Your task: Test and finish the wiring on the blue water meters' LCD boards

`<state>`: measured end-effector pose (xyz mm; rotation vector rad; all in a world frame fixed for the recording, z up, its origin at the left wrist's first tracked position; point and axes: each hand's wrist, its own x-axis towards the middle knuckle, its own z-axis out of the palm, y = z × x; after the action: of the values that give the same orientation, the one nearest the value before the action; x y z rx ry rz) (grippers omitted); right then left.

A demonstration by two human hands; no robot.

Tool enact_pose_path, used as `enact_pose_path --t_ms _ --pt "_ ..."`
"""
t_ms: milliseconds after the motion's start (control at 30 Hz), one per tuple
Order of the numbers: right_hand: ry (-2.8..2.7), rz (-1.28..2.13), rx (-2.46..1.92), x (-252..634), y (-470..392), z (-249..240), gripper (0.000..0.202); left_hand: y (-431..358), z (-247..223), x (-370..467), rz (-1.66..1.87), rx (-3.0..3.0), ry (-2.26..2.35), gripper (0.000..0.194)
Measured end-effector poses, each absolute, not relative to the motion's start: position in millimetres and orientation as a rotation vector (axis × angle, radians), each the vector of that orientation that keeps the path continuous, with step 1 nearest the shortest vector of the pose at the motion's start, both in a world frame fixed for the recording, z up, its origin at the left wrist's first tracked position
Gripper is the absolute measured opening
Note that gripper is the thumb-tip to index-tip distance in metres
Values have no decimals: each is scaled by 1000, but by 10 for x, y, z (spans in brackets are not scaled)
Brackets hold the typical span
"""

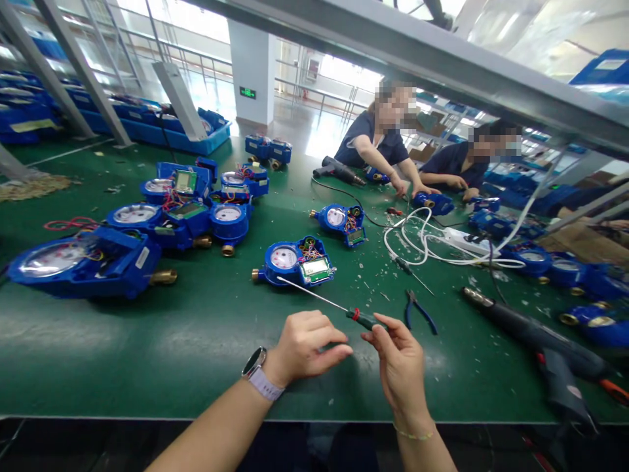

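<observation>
Green tabletop bears blue, round-dialled, brass-ended meter near centre: wiring, display board apparently seated, both yet uncovered. Right grip pinches dark-handled, red-banded steel screwdriver; left grip empty, loosely spread.

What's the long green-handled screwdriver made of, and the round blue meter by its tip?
The screwdriver: silvery, shiny shaft, probably smooth metal; dull dark handle, maybe plastic. The meter: glossy, evenly blue body, perhaps plastic or painted metal; golden, shiny pipe end, probably brass.
</observation>
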<state>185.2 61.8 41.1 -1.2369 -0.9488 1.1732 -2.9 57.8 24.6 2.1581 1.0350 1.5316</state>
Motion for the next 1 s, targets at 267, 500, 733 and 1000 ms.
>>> enact_pose_path --t_ms 267,500,733,1000 --pt "-713 1489 -1074 1526 486 378 45 574 270 129 1440 1418 998 28" --pt "-544 1675 -1071 1353 401 282 52 619 265 77 1411 1215 966 26" --pt "-720 1644 -1093 1346 296 267 55 591 275 90 1474 1117 847 33" --pt "-1207 1172 -1276 2149 264 -13 47 589 389 -930 1719 1265 1477 38"
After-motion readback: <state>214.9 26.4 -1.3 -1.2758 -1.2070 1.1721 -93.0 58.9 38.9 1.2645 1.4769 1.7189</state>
